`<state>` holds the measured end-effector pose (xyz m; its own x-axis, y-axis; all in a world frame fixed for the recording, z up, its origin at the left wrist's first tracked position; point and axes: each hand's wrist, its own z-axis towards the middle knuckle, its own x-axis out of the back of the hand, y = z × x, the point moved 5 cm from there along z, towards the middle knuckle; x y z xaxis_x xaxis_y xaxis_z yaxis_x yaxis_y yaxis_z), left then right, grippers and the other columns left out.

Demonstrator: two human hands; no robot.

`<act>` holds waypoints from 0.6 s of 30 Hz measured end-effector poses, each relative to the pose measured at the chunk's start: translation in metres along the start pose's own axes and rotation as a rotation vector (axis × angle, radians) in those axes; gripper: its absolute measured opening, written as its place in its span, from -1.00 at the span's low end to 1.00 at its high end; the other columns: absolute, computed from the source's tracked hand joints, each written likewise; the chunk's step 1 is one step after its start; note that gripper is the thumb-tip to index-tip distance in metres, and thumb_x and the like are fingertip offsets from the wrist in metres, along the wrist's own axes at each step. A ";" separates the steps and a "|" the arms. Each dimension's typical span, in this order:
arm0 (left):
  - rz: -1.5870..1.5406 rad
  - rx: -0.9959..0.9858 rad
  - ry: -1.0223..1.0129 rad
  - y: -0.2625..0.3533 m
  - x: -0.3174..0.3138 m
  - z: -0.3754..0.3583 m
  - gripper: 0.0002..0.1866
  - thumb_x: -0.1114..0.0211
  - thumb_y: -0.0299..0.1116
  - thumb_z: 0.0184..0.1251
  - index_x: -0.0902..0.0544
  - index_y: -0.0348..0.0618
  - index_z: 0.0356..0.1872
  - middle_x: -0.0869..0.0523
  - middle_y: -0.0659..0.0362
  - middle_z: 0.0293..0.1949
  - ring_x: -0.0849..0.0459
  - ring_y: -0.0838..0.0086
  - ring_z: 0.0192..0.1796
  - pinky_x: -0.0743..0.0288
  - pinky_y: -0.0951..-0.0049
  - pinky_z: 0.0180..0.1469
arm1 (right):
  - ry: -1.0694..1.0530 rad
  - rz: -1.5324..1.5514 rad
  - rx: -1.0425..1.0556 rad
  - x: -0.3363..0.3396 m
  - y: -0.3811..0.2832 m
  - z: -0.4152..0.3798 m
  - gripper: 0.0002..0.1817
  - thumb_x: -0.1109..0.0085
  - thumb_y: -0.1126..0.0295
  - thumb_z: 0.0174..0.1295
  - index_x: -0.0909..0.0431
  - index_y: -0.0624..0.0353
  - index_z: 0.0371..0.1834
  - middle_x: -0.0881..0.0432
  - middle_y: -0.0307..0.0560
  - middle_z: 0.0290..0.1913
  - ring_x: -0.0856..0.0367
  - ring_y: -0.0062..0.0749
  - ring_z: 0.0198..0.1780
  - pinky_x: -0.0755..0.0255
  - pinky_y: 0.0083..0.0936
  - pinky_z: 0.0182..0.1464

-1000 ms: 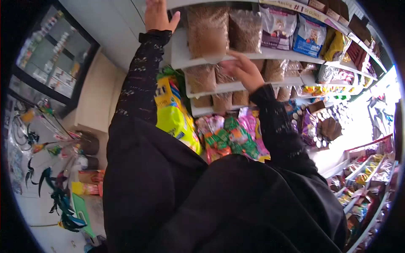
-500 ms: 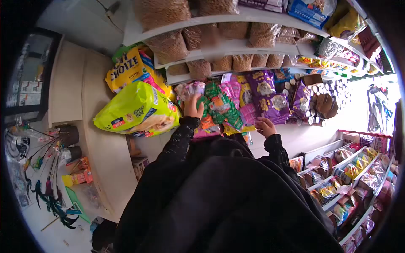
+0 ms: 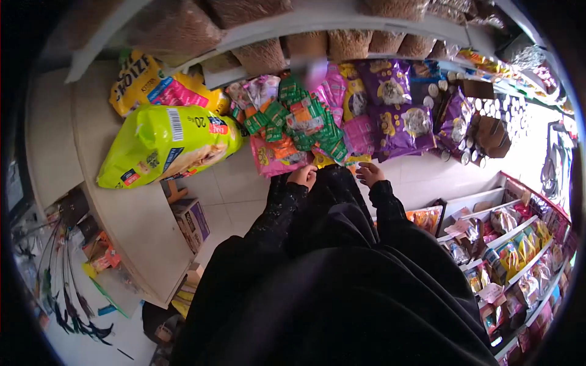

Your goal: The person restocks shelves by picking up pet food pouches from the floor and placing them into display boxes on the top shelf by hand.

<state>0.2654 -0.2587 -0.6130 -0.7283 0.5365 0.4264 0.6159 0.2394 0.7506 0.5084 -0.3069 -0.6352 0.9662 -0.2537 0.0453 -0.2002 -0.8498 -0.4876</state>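
My left hand (image 3: pixel 303 176) is drawn in close to my lap with its fingers curled together. Nothing shows in it. To its right, my right hand (image 3: pixel 370 175) is held with its fingers apart and holds nothing. Just beyond both hands lies a pile of small green packets (image 3: pixel 329 131), with orange ones among them. A pink bag (image 3: pixel 274 160) lies beneath the pile at the left, near my left hand. Purple bags with a cat picture (image 3: pixel 403 129) lie beyond my right hand, next to a yellow bag (image 3: pixel 354 97).
A large lime-green dog food sack (image 3: pixel 171 146) and a yellow kitten food bag (image 3: pixel 152 88) stand at the left by a wooden counter (image 3: pixel 128 232). Shelves (image 3: pixel 244 41) hold clear bags of kibble. Cans and a brown carton (image 3: pixel 490 135) are at right, above racks of packets (image 3: pixel 519 250).
My left hand has come off the packets and back toward my lap. My right hand has shifted slightly left in view. The view has tilted down, so more floor shows.
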 end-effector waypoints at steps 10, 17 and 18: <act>-0.022 0.071 -0.066 -0.088 -0.085 0.083 -0.84 -0.15 -0.37 0.07 -0.54 -0.09 -0.29 -0.63 0.19 -0.50 -0.62 0.43 -0.44 -0.45 0.46 -0.38 | 0.158 0.076 -0.120 0.027 0.093 0.135 -0.68 0.02 0.38 0.16 -0.34 0.11 0.01 -0.58 -0.09 -0.24 -0.58 -0.41 -0.35 -0.42 -0.55 -0.43; -0.146 0.110 -0.040 -0.106 -0.139 0.139 -0.82 -0.15 -0.37 0.11 -0.55 -0.10 -0.24 -0.64 0.18 -0.45 -0.62 0.49 -0.40 -0.47 0.51 -0.34 | 0.449 0.201 0.179 0.047 0.152 0.249 -0.54 -0.12 0.51 0.03 -0.27 0.06 0.04 -0.50 0.02 -0.09 -0.56 -0.14 -0.24 -0.44 -0.39 -0.39; -0.166 0.119 -0.031 -0.098 -0.140 0.147 -0.83 -0.16 -0.37 0.11 -0.55 -0.10 -0.25 -0.64 0.19 -0.48 -0.62 0.50 -0.42 -0.47 0.51 -0.34 | 0.451 0.205 0.172 0.049 0.149 0.267 -0.54 -0.12 0.51 0.03 -0.27 0.06 0.04 -0.50 0.02 -0.09 -0.56 -0.14 -0.24 -0.44 -0.39 -0.39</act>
<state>0.3515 -0.2385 -0.8205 -0.8141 0.5061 0.2848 0.5208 0.4193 0.7436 0.5693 -0.3226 -0.9389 0.7365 -0.6129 0.2861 -0.3122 -0.6833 -0.6600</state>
